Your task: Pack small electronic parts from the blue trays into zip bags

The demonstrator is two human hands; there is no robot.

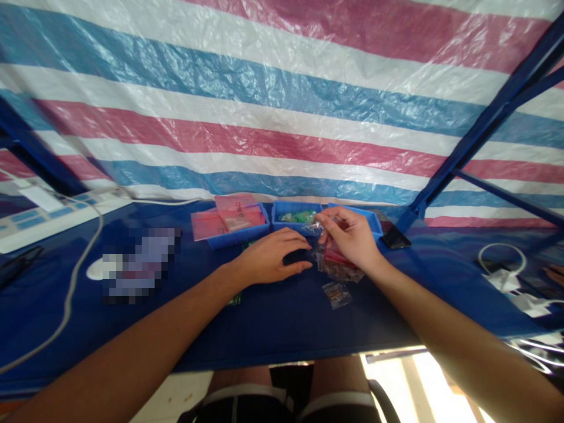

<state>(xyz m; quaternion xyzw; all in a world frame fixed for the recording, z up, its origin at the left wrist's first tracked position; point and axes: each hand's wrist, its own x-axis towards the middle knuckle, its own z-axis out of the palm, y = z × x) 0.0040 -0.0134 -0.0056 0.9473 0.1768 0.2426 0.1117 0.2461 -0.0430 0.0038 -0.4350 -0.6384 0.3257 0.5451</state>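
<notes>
My right hand [346, 235] pinches a small clear plastic bag [312, 226] in front of the middle blue bin; what the bag contains is too small to make out. My left hand [277, 255] hovers or rests over the table with thumb and fingers apart, holding nothing. Below my right hand lies a pile of clear bags [339, 270] with something red among them. One small bag with brownish pieces [337, 294] lies nearer the table edge. Green items fill part of the middle blue bin [299, 207]. Another green piece [235, 299] shows partly beneath my left forearm.
Pink bags [233, 217] overfill the left blue bin [240, 238]. A dark phone [395, 237] lies right of the bins. White cables and adapters [506, 281] sit at the right, a power strip [57, 217] at the left. Behind hangs a striped plastic sheet [264, 117].
</notes>
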